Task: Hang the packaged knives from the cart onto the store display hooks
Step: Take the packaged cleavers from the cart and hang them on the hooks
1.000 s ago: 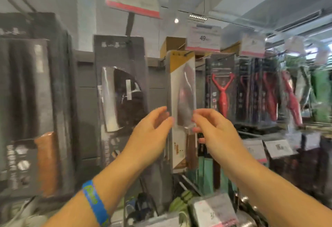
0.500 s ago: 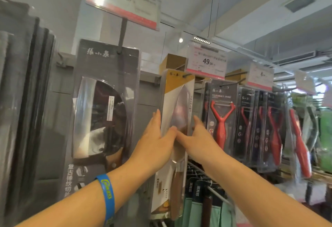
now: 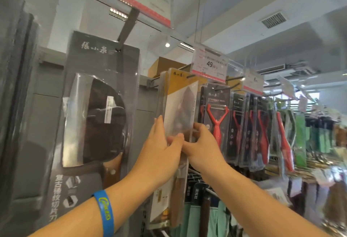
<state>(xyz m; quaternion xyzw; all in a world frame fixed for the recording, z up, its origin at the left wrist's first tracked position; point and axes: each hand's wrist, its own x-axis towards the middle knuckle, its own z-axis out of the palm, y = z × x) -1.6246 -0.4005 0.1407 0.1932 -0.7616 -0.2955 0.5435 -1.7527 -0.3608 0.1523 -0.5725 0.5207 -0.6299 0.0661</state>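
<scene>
A packaged knife [image 3: 181, 109] with a yellow-topped card and clear blister hangs at a display hook [image 3: 190, 76] in the middle of the rack. My left hand [image 3: 161, 148] holds its left edge, fingers straight along the side and thumb on the front. My right hand [image 3: 201, 143] grips its right edge with curled fingers. The hook tip pokes through the hole at the card's top. The pack's lower half shows a wooden handle below my hands.
A large grey packaged cleaver [image 3: 97, 124] hangs just left. Packs with red peelers [image 3: 217, 124] hang to the right on further hooks. Price tags [image 3: 209, 66] stick out above the hooks. Green-carded items [image 3: 202, 216] hang on a lower row. No cart is in view.
The view has tilted up and come closer to the rack. Both hands rose with the pack, and its top now sits on the hook under the 49 tag.
</scene>
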